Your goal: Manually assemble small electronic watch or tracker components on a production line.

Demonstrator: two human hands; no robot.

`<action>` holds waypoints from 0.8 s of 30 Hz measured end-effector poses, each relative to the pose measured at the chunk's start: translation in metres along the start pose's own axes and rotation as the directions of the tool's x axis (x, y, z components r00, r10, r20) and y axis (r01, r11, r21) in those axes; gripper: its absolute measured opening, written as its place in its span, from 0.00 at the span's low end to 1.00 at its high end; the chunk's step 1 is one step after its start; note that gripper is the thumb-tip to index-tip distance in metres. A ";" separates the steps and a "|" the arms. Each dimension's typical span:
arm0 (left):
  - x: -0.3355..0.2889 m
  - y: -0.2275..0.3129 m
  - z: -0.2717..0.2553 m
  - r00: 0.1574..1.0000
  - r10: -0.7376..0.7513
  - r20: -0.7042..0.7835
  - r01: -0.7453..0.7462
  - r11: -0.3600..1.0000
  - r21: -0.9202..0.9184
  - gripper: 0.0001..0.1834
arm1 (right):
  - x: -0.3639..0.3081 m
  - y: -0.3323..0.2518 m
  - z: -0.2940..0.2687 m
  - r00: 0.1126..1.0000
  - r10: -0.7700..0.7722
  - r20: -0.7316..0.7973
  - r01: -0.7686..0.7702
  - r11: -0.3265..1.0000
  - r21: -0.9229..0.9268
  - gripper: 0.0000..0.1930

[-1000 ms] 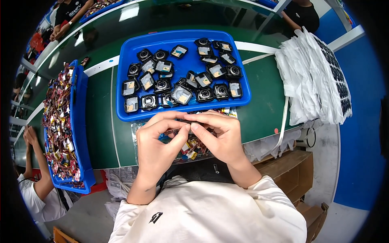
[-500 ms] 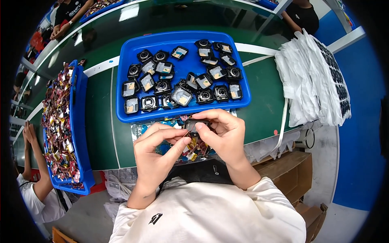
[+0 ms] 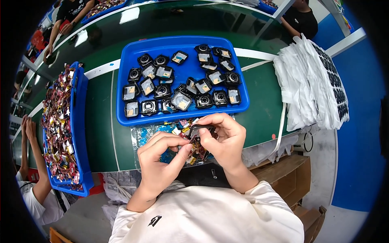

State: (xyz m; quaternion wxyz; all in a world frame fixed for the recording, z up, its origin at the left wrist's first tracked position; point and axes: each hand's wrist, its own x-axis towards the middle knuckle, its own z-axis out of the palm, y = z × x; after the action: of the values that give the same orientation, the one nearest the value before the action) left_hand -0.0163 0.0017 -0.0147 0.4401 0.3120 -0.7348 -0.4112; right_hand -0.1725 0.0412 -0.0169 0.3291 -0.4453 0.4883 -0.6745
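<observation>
My right hand [image 3: 227, 141] grips a black smartwatch case [image 3: 197, 127] by its edge between thumb and fingers, tilted over the near side of the tray. Close beside the case, my left hand [image 3: 163, 157] is closed in a pinch, its thumb and fingertips meeting over something too small to make out. Beneath both hands lies a clear plastic tray [image 3: 139, 139] with blue film, along with a pile of small wired electronic parts [image 3: 190, 158]. Just beyond them stands a blue tray [image 3: 139, 120] with several black watch cases, some face down and others showing their pale insides.
On the left, a second blue tray [image 3: 84, 162] is heaped with small wired parts. White plastic sheets [image 3: 302, 81] holding rows of black pieces are stacked at the right of the green bench [image 3: 99, 133]. Cardboard boxes [image 3: 279, 174] sit below. Other people work around the bench.
The watch case has tipped to a more edge-on angle in my right hand. My left hand has shifted slightly right and down, still pinching. At the far left, a co-worker's arm has reached down.
</observation>
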 end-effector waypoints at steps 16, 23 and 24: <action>-0.003 -0.003 -0.001 0.928 -0.371 0.027 0.329 0.784 -0.526 0.05 | -0.001 0.007 -0.001 0.977 -0.169 0.126 0.184 0.977 -0.111 0.11; 0.000 -0.009 -0.003 0.923 -0.384 0.003 0.336 0.804 -0.491 0.06 | 0.002 0.006 -0.001 0.982 -0.084 0.171 0.108 0.985 -0.136 0.11; 0.001 -0.010 -0.004 0.923 -0.385 -0.002 0.339 0.814 -0.471 0.06 | 0.003 0.004 -0.001 0.977 -0.066 0.205 0.099 0.982 -0.158 0.11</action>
State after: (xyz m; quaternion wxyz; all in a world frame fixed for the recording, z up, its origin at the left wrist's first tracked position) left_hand -0.0121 -0.0051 -0.0225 0.4504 0.3521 -0.5204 -0.6344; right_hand -0.1748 0.0380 -0.0203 0.3092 -0.5564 0.4891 -0.5963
